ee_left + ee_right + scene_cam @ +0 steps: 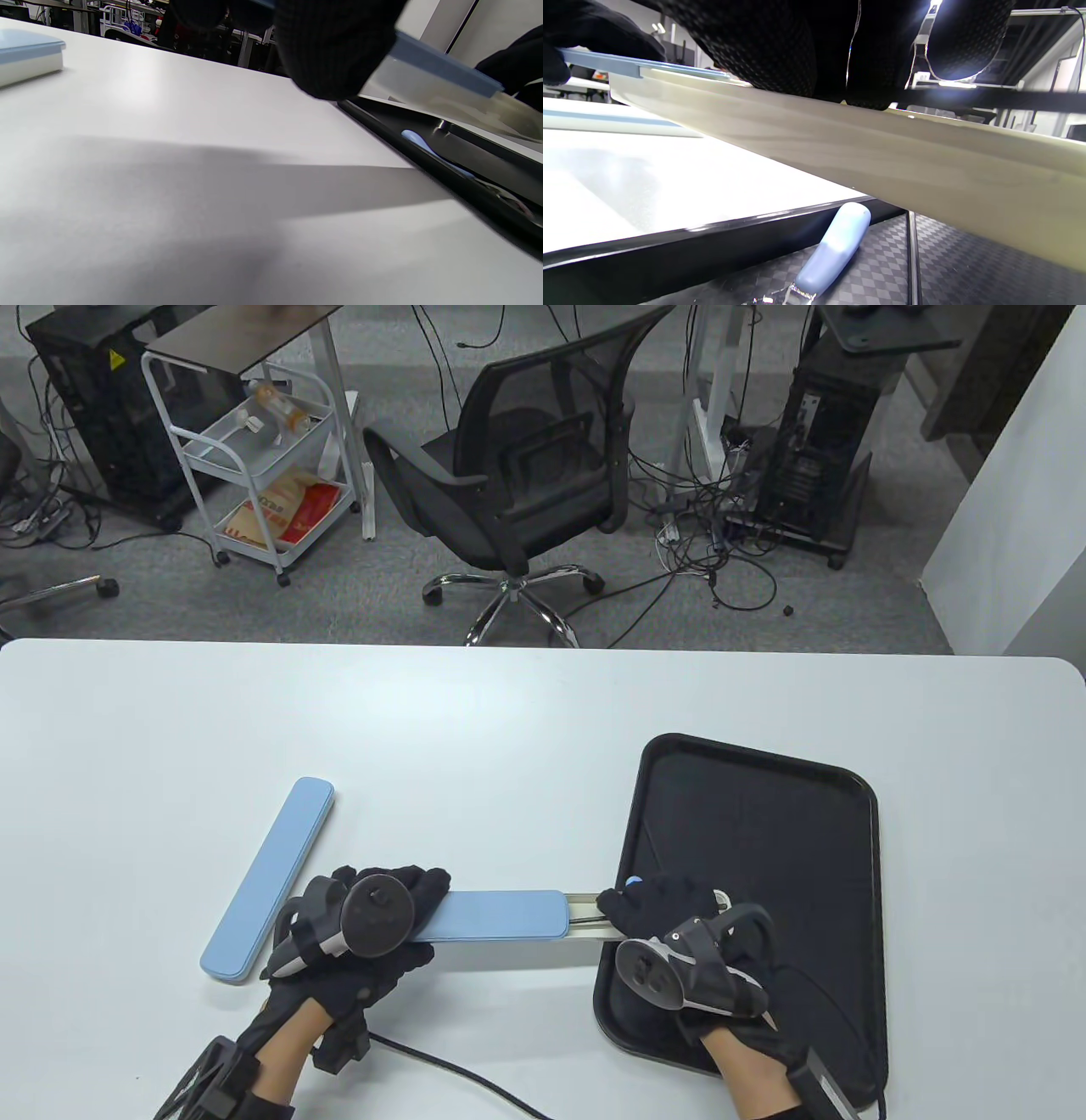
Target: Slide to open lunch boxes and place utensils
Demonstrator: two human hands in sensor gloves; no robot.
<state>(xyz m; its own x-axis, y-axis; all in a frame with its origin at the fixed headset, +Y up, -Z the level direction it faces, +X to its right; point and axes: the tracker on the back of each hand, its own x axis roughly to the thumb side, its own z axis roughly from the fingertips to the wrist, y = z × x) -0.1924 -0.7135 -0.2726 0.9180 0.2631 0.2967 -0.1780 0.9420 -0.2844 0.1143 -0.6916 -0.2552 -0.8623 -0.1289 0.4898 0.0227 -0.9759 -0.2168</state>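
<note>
Seen from above, two gloved hands held a long, narrow box in the air, stretching from the white table (509,712) across to a black tray (764,814). The left hand (365,920) gripped the blue lid (496,914), which was slid partway off. The right hand (679,933) gripped the cream base (882,169) over the tray's left edge.

A blue-handled utensil (835,245) lay in the tray just below the base. A second box (267,878), closed, lay on the table just left of the left hand.

The risks, as a judgement: the base sloped towards the tray, so any utensils left inside could slide out early. If the lid jammed, a harder pull could jerk the halves apart and drop one. Whether anything remained inside could not be seen.
</note>
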